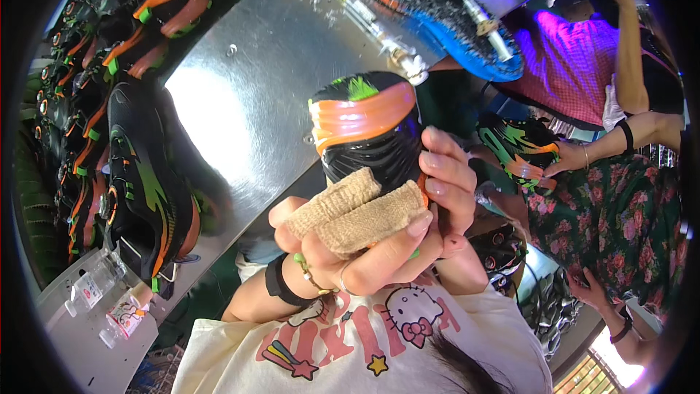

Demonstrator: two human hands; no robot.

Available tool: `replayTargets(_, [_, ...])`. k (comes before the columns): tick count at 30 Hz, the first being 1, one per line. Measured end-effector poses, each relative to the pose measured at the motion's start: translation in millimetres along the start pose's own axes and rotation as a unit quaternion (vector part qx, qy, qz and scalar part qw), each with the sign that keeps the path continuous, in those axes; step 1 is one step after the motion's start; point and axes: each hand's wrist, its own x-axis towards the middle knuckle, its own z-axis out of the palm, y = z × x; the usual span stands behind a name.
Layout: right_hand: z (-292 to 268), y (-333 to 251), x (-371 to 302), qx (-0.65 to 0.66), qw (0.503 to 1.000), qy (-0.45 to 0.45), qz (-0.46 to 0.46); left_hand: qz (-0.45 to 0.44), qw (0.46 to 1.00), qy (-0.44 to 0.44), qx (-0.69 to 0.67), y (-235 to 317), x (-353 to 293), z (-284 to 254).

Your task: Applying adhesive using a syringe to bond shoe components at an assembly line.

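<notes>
Centre of frame: holding black shoe (370, 147) between left hand (364, 266) and right hand (450, 186), fingers curled snugly around it, tan wraps (372, 220) seemingly over left fingers. Orange band (364, 115) apparently already joined; remaining work: cannot tell; similar shoes (149, 168) at left of frame

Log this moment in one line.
left fingers: holding black-orange shoe | right fingers: at its side | tan fabric pieces: by left fingers | other shoes: person's left
</notes>
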Motion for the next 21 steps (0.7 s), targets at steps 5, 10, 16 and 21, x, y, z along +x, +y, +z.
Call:
replayTargets(5, [16.7, 22.0, -6.8, 0.068, 0.995, 0.080, -0.001, -0.326, 0.908, -0.083, -0.250, -4.0, 14.8, -30.6])
replayTargets(10, [-1.0, 48.1, -7.5, 0.059, 0.988, -0.002, -0.144, -0.637, 0.585, -0.121, -0.488, 14.2, 47.2, -27.8])
replayTargets(16, [32.8, 29.3, -8.9, 0.052, 0.979, 0.179, -0.082, -0.783, 0.114, -0.112, -0.601, 8.9, 57.9, -37.0])
replayTargets(21, [34.0, 29.2, -6.4, 0.022, 0.981, 0.170, -0.089, -0.581, -0.176, 0.063, -0.792, -2.8, 31.0, -40.6])
